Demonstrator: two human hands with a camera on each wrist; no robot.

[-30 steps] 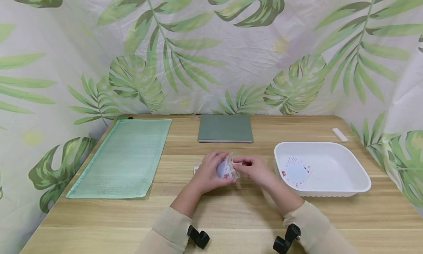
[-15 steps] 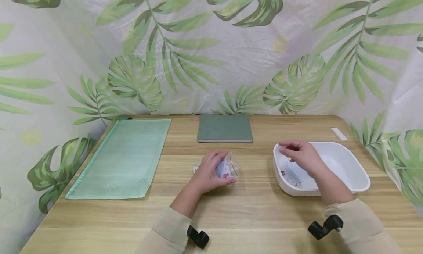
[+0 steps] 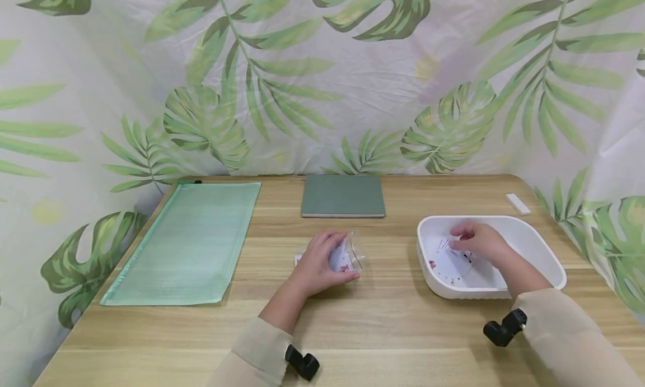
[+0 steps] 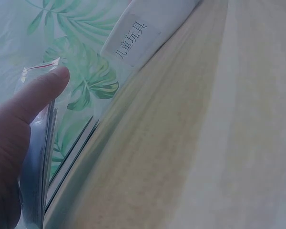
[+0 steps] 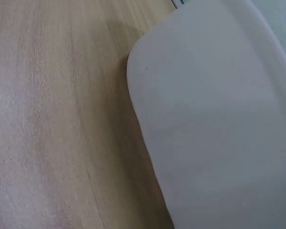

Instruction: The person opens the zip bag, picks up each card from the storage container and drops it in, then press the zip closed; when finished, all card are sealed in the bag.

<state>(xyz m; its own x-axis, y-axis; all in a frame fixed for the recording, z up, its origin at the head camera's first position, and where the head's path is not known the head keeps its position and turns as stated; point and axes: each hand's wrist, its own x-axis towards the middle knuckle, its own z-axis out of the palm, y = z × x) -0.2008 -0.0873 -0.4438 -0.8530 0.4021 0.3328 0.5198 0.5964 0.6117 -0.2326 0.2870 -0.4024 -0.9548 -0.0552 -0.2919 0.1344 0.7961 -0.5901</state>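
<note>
My left hand holds a clear zip bag with printed cards in it, low over the middle of the table. In the left wrist view, its thumb lies along the bag's side, near the red-lined zip. My right hand reaches down into the white plastic basin, fingers bent, at the upper right part of a printed card. Whether those fingers pinch the card is too small to tell. Only the basin's outer wall and the tabletop show in the right wrist view, not the hand.
Left on the table lies a green mesh zip pouch. A dark green notebook sits at the back middle. Behind the basin is a small white bar. A printed label is on the basin's outside. Leaf-patterned cloth hangs behind.
My right hand has left the bag's opening, moved right over the basin's rim and gone down to the card inside. My left hand has stayed in place with the bag.
</note>
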